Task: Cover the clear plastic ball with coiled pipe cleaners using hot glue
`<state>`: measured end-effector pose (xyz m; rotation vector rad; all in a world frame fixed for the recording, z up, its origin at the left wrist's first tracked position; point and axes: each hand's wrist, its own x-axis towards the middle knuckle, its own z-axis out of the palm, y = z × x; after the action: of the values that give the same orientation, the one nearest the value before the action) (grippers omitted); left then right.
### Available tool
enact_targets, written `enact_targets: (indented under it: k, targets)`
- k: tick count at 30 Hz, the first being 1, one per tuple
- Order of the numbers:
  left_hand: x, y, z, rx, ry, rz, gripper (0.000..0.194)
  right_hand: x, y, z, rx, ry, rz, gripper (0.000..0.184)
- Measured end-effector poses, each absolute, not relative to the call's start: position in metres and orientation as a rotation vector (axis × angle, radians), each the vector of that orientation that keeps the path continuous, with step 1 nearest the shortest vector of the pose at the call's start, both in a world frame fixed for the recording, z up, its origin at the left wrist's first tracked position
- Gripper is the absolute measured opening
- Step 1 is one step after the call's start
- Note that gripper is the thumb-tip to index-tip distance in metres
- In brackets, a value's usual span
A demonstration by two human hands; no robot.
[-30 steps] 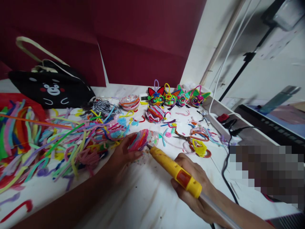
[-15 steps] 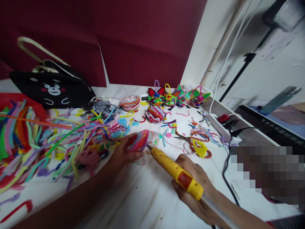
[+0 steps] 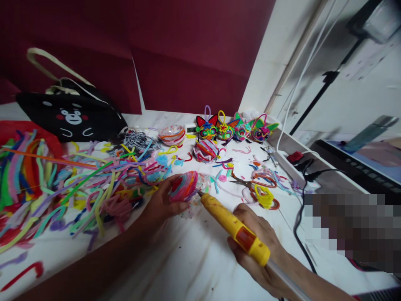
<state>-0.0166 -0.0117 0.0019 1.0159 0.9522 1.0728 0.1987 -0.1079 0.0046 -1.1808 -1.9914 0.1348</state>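
left hand (image 3: pixel 163 200) on one striped round piece (image 3: pixel 184 187), right hand (image 3: pixel 265 236) on one yellow glue gun (image 3: pixel 233 225)

counted two hands, both occupied. found the striped round piece low over the white table (image 3: pixel 188 263), near the middle, pinched between left thumb below and left fingers above and behind. found the glue gun gripped with right fingers curled round its body from both sides; cannot tell the state of the fingers behind it. noted one nozzle (image 3: pixel 200 193) at the right-hand edge of the round piece; cannot tell whether touching or just beside. noted one clear stick (image 3: pixel 286 281) at the gun's rear.

counted beyond the hands: four animal-face ornaments (image 3: pixel 208 131) in one row, each with one loop on top; one striped dome (image 3: pixel 206 151) in front of the row; one bowl (image 3: pixel 172 135) to its left; one small display (image 3: pixel 191 129) between bowl and ornaments.

counted right of the round piece: one pair of orange-handled scissors (image 3: pixel 247 182), with one yellow bundle (image 3: pixel 263 197) at the handles.

counted at left: one black bag (image 3: pixel 46 113) with one printed face, one grey yarn bundle (image 3: pixel 137 142) near it, one heap of coloured stems (image 3: pixel 87 182), too tangled to count singly. logged one red switch (image 3: pixel 295 157) at far right.
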Motion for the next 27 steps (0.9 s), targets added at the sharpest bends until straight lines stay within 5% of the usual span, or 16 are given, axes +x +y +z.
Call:
enact_targets:
  k: [27]
  targets:
    - [-0.017, -0.011, 0.000, 0.975, 0.938, 1.076, 0.069, 0.198, -0.107, -0.003, -1.080, -2.019, 0.120, 0.008]
